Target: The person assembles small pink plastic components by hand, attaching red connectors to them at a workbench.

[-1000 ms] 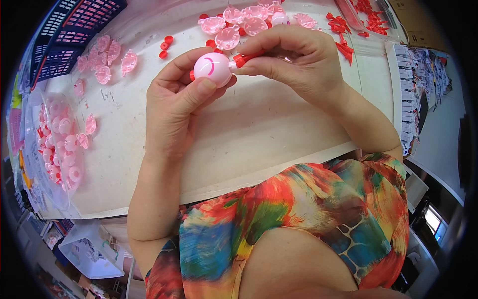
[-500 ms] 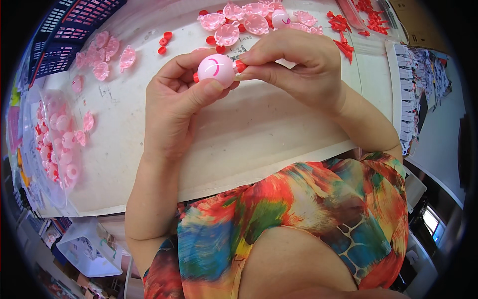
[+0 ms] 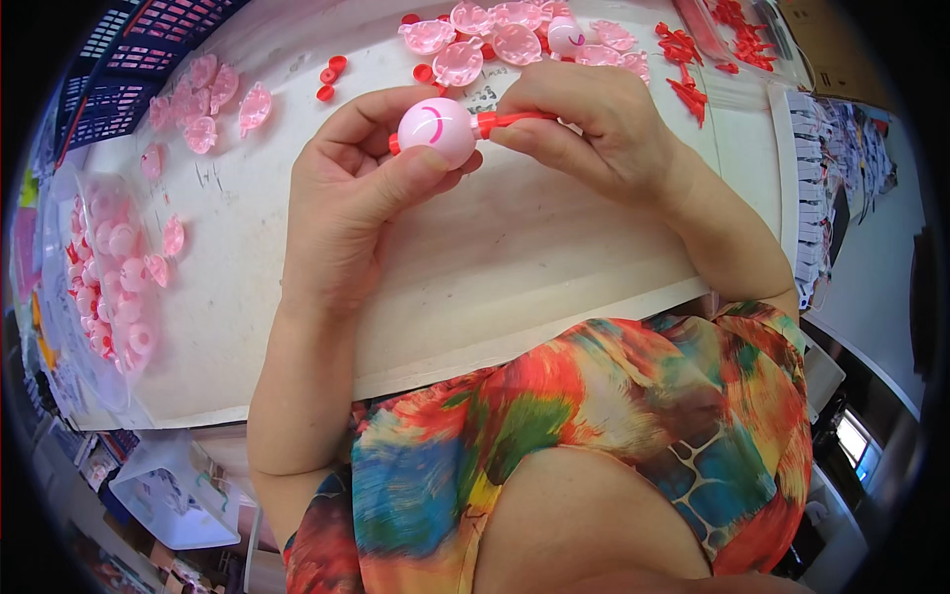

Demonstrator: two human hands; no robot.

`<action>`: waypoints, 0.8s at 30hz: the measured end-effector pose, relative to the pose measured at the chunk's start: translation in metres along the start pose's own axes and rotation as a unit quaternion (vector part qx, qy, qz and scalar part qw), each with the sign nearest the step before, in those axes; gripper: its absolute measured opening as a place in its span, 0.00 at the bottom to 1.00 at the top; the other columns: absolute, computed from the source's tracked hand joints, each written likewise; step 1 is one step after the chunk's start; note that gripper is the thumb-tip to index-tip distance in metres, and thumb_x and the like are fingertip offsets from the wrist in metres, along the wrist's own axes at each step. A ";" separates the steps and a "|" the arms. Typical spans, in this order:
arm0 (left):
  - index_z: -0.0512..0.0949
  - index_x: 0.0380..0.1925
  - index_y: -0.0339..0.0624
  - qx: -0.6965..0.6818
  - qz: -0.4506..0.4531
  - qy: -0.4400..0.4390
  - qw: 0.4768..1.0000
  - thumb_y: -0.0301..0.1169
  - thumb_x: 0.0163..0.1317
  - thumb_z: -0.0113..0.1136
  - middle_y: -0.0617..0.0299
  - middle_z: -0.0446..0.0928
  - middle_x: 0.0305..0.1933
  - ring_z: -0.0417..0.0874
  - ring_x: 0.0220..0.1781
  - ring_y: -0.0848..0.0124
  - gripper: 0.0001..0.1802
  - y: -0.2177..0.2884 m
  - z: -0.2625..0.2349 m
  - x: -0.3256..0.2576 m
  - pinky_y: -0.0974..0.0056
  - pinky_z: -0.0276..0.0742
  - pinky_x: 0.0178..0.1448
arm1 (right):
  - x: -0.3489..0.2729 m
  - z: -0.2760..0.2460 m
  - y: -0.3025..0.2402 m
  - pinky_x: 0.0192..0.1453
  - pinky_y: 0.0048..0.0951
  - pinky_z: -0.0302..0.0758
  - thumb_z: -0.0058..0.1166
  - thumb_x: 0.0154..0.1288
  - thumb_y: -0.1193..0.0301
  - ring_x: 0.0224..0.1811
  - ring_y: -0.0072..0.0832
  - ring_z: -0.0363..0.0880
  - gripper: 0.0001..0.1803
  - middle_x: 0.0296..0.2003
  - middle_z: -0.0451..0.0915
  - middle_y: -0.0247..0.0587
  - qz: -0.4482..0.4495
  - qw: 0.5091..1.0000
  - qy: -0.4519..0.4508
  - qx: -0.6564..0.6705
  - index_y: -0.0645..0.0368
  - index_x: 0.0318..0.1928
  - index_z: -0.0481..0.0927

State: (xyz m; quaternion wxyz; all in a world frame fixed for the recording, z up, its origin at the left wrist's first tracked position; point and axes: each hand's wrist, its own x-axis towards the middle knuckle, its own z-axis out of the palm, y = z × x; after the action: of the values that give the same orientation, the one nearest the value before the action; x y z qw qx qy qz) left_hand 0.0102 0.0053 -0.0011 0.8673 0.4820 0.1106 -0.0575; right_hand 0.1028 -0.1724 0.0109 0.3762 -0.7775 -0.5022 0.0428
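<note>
My left hand (image 3: 354, 193) is closed round a glossy pale pink ball (image 3: 436, 131) with a curved magenta line on it. Thumb and fingers grip the ball from both sides, and a small red part (image 3: 394, 145) sticks out on its left. From the ball's right side runs a slim red plastic piece (image 3: 510, 120), joined to it by a short pale collar. My right hand (image 3: 616, 134) pinches this red piece between thumb and forefinger; its far end disappears behind the fingers. Both hands are over the white-covered table (image 3: 534, 238).
Pink translucent shell pieces (image 3: 458, 62), red caps (image 3: 423, 73) and another pink ball (image 3: 565, 37) lie beyond my hands. More shells (image 3: 200, 136) and a clear bag of pink balls (image 3: 124, 282) are left, near a blue basket (image 3: 124, 74). Red pointed pieces (image 3: 686, 94) lie far right.
My right fingers have shifted right along the red piece, so more of its length shows. The ball has risen slightly in the picture, still in my left hand.
</note>
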 end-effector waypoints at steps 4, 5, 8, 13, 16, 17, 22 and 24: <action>0.71 0.44 0.31 0.011 0.006 0.004 1.000 0.22 0.46 0.62 0.54 0.76 0.38 0.79 0.38 0.67 0.22 -0.001 0.002 0.000 0.68 0.76 0.45 | -0.001 0.002 0.002 0.26 0.23 0.68 0.50 0.59 0.64 0.22 0.25 0.72 0.10 0.22 0.74 0.38 0.024 0.988 -0.018 0.152 0.58 0.32 0.78; 0.71 0.44 0.31 0.025 0.005 0.006 1.000 0.22 0.45 0.63 0.54 0.76 0.38 0.79 0.38 0.68 0.22 0.000 0.002 0.000 0.68 0.76 0.45 | -0.001 0.003 0.001 0.25 0.22 0.68 0.48 0.60 0.64 0.22 0.23 0.72 0.11 0.22 0.75 0.37 0.043 0.984 -0.018 0.172 0.58 0.33 0.78; 0.69 0.47 0.32 0.070 0.034 -0.025 0.997 0.28 0.49 0.62 0.53 0.74 0.42 0.79 0.41 0.62 0.24 -0.003 -0.004 0.000 0.65 0.78 0.47 | -0.002 0.003 -0.006 0.25 0.20 0.67 0.45 0.62 0.65 0.22 0.19 0.71 0.12 0.21 0.75 0.35 0.095 0.971 -0.027 0.216 0.58 0.36 0.79; 0.69 0.47 0.32 0.086 0.049 -0.015 0.995 0.27 0.48 0.62 0.53 0.75 0.41 0.79 0.40 0.63 0.24 -0.005 -0.003 -0.001 0.65 0.78 0.46 | -0.002 0.004 -0.014 0.23 0.17 0.65 0.41 0.64 0.65 0.20 0.15 0.67 0.14 0.19 0.72 0.31 0.181 0.938 -0.034 0.294 0.57 0.39 0.79; 0.69 0.46 0.32 0.095 0.057 -0.007 0.994 0.27 0.48 0.62 0.53 0.75 0.41 0.79 0.40 0.63 0.24 -0.006 -0.003 -0.001 0.64 0.77 0.46 | -0.001 0.006 -0.015 0.21 0.17 0.63 0.41 0.63 0.63 0.18 0.15 0.65 0.15 0.17 0.70 0.30 0.210 0.920 -0.023 0.331 0.59 0.33 0.79; 0.70 0.46 0.32 0.100 0.060 -0.005 0.993 0.26 0.48 0.62 0.53 0.75 0.41 0.79 0.41 0.63 0.23 -0.006 -0.002 -0.001 0.64 0.77 0.47 | -0.001 0.006 -0.015 0.21 0.17 0.62 0.42 0.63 0.62 0.17 0.14 0.64 0.16 0.16 0.69 0.29 0.233 0.907 -0.020 0.351 0.60 0.29 0.78; 0.70 0.46 0.32 0.136 0.095 0.001 0.986 0.26 0.47 0.62 0.53 0.75 0.41 0.78 0.42 0.63 0.23 -0.009 -0.003 -0.001 0.64 0.77 0.48 | 0.001 0.005 -0.017 0.19 0.16 0.60 0.43 0.62 0.61 0.16 0.14 0.63 0.20 0.15 0.69 0.29 0.297 0.869 -0.025 0.396 0.61 0.19 0.73; 0.70 0.46 0.32 0.149 0.107 0.000 0.983 0.25 0.47 0.62 0.52 0.75 0.41 0.78 0.42 0.63 0.23 -0.009 -0.003 0.000 0.63 0.77 0.48 | 0.001 0.005 -0.016 0.19 0.16 0.60 0.43 0.62 0.61 0.16 0.14 0.62 0.20 0.14 0.68 0.29 0.320 0.849 -0.032 0.419 0.60 0.19 0.73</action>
State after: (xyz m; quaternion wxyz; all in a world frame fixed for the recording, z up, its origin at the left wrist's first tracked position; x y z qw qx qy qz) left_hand 0.0075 0.0032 -0.0101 0.7871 0.6145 0.0490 0.0198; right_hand 0.0889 -0.1650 0.0179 0.6156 -0.6620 -0.1715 0.3917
